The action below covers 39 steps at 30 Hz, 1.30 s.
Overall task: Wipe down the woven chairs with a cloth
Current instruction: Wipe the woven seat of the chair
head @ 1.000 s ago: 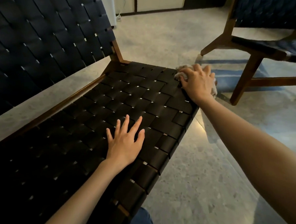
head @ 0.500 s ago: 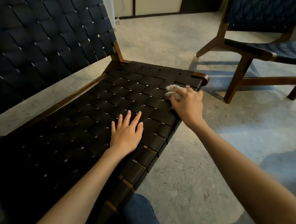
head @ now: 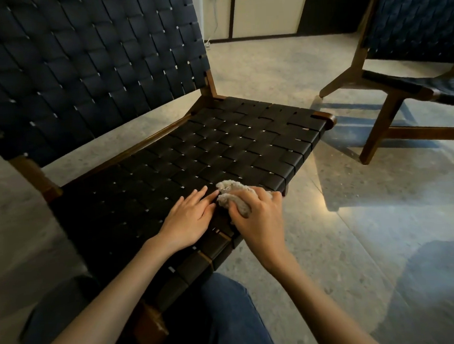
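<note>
Head view looks down on a low chair (head: 167,170) with a dark woven seat (head: 245,138) and a woven backrest (head: 81,61) set in a brown wooden frame (head: 210,85). The right hand (head: 260,220) lies at the seat's front edge, its fingers curled over a pale, bunched cloth (head: 231,195). The cloth sits on the straps close to that edge, and part of it sticks out past the fingers toward the backrest.

The left hand (head: 189,222) rests flat on the seat just left of the cloth, palm down, fingers straight and close together, holding nothing. Its fingertips lie right beside the cloth; whether they touch it I cannot tell. Both bare forearms reach in from the bottom of the picture, the left one crossing over the seat's near corner.

Below that corner a leg (head: 229,312) in blue jeans shows, close to the front edge. A second chair (head: 408,27) of the same make stands to the right, well apart from the first, on a speckled grey floor (head: 357,230); only part of its back, its seat edge and its wooden legs are in view. A bright patch of light falls on the floor between the two chairs. By the far wall a white cable (head: 215,15) hangs down to the floor.
</note>
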### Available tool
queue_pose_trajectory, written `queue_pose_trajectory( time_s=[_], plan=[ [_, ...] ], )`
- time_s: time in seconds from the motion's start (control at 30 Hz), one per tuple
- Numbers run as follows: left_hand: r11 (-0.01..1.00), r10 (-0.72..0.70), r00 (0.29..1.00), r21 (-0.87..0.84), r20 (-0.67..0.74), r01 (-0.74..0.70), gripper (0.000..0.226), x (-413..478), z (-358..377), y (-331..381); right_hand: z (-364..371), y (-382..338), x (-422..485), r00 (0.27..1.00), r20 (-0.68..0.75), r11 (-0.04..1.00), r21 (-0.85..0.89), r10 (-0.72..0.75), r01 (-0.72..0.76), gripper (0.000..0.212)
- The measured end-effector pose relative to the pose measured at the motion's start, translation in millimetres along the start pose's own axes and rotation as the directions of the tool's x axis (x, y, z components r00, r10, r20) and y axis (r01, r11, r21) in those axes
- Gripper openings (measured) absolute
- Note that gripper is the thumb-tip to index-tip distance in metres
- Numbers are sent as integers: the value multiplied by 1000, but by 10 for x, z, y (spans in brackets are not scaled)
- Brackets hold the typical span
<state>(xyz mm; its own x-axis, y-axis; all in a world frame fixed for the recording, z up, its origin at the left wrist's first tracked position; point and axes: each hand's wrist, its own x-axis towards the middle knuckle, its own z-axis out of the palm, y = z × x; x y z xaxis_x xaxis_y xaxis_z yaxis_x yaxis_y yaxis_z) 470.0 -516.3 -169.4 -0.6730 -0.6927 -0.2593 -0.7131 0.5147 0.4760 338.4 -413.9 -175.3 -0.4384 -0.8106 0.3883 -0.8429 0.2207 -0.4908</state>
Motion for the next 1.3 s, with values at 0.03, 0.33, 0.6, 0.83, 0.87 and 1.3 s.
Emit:
queue_pose_trajectory(
  time_s=[0.03,0.33,0.6,0.83,0.87,1.3],
  plan=[
    [1000,-11,1000,2,13,11,46,-29,-2,5,-1,40,12,999,-22,999,30,25,-24,33],
    [998,56,996,-35,69,-53,46,207,93,359,-39,905,816,843,-216,864,241,492,-442,35],
    [996,82,995,-19,48,-81,45,776,162,641,-290,1361,1686,455,-375,588,571,808,-573,38],
    [990,141,990,6,-13,-141,47,1132,213,682,-347,1806,2242,707,-100,643,519,700,-563,56],
    [989,145,989,15,-15,-145,46,1160,224,673,-317,1835,2253,721,-108,652,531,685,-540,55],
    [985,174,985,-13,-15,-174,47,1190,204,661,-72,1548,1794,709,-185,694,475,680,-541,43]
  ],
)
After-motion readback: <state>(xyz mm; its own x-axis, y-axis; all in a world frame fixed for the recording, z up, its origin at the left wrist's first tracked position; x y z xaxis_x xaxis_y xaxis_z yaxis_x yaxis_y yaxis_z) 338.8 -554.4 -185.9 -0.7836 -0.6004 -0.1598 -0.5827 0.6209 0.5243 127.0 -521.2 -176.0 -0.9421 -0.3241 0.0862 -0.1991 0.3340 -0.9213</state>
